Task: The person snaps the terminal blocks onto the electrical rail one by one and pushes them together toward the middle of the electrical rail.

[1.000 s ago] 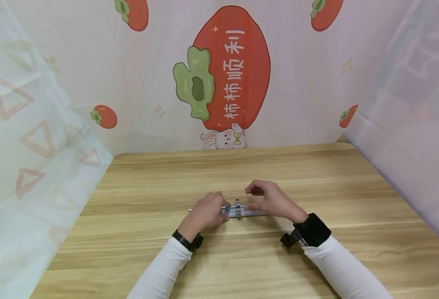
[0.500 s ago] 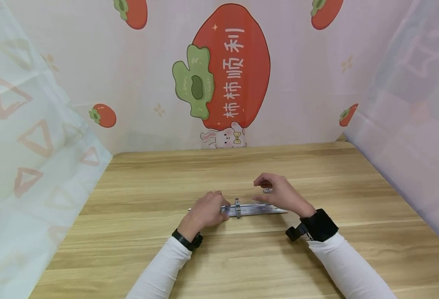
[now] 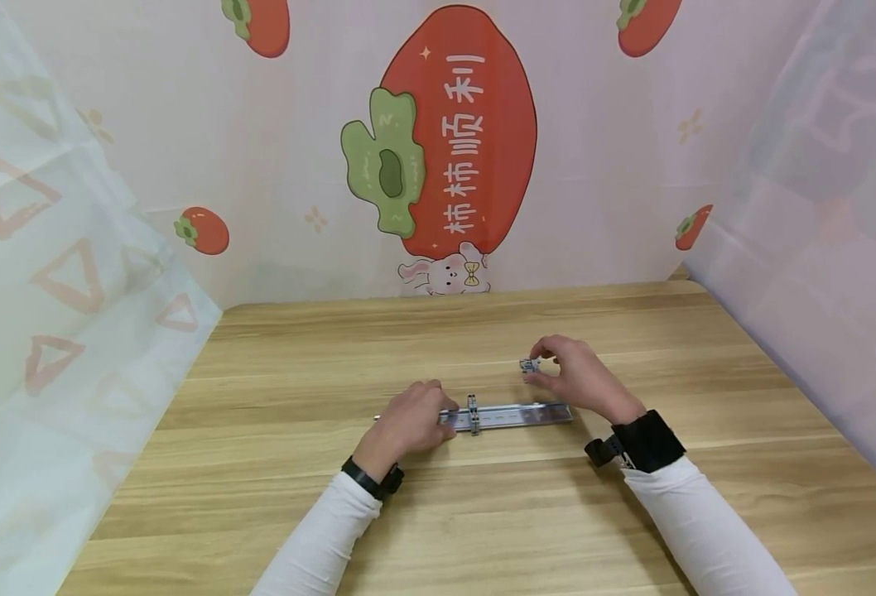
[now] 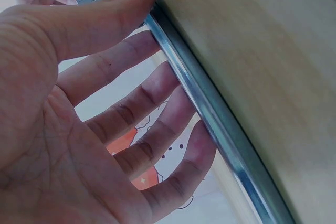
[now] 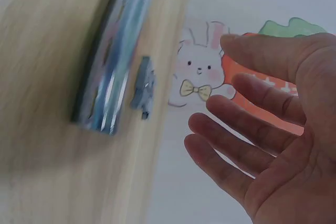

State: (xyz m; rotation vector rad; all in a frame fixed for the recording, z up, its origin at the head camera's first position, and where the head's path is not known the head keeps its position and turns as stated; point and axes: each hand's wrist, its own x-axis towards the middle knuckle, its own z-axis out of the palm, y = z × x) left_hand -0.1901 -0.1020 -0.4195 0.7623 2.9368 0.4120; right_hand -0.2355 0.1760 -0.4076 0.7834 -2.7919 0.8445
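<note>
My left hand (image 3: 411, 418) grips a slotted silver DIN rail (image 3: 523, 415) near its left end. In the left wrist view the thumb lies along one edge of the rail (image 4: 220, 129) and the fingertips against the other. A narrow grey terminal block (image 3: 474, 416) sits across the rail, just right of that hand. Behind the rail's right half is a loose terminal block (image 3: 530, 365). Around it in the head view are the thumb and fingertips of my right hand (image 3: 575, 377). The right wrist view shows these fingers spread, apart from the loose block (image 5: 143, 87).
The wood-grain table (image 3: 438, 513) extends in front of and behind the rail. A white cloth printed with a big red persimmon (image 3: 483, 132) hangs along its back edge. Pale curtains (image 3: 58, 273) stand at both sides.
My right hand has moved away from the rail, back and to the right, to the loose terminal block, which now shows more fully. My left hand has stayed on the rail.
</note>
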